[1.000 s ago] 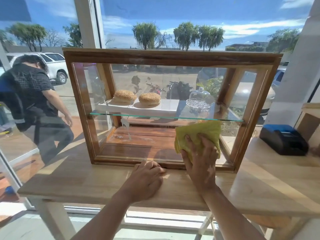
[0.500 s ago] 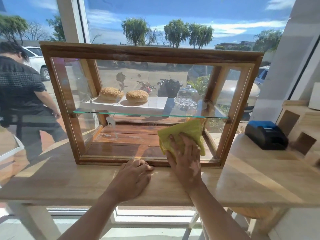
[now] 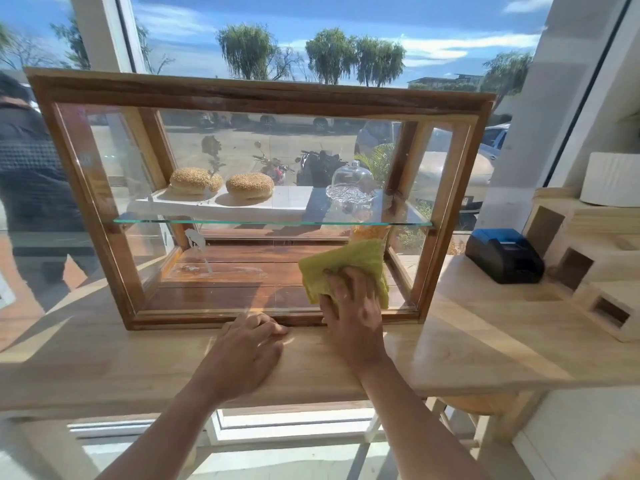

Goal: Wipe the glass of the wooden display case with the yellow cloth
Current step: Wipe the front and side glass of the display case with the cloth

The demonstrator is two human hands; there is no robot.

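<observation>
The wooden display case (image 3: 256, 95) stands on a light wooden counter (image 3: 104, 362), its front glass pane (image 3: 242, 161) facing me. My right hand (image 3: 353, 313) presses the yellow cloth (image 3: 346, 261) flat against the lower right part of that pane, fingers spread over the cloth, just above the bottom rail. My left hand (image 3: 246, 355) rests on the counter right in front of the case's base, fingers loosely bent and holding nothing. Inside, two seeded buns (image 3: 249, 185) lie on a white tray on the glass shelf, beside a small glass dome (image 3: 351, 180).
A blue and black printer (image 3: 504, 254) sits on the counter right of the case. Beyond it are a stepped wooden organiser (image 3: 588, 258) and a white roll (image 3: 611, 180). A person (image 3: 31, 174) stands outside the window at the left.
My right hand has slid the cloth down and a little left on the glass, toward the bottom rail. My left hand stays on the counter. The view has shifted.
</observation>
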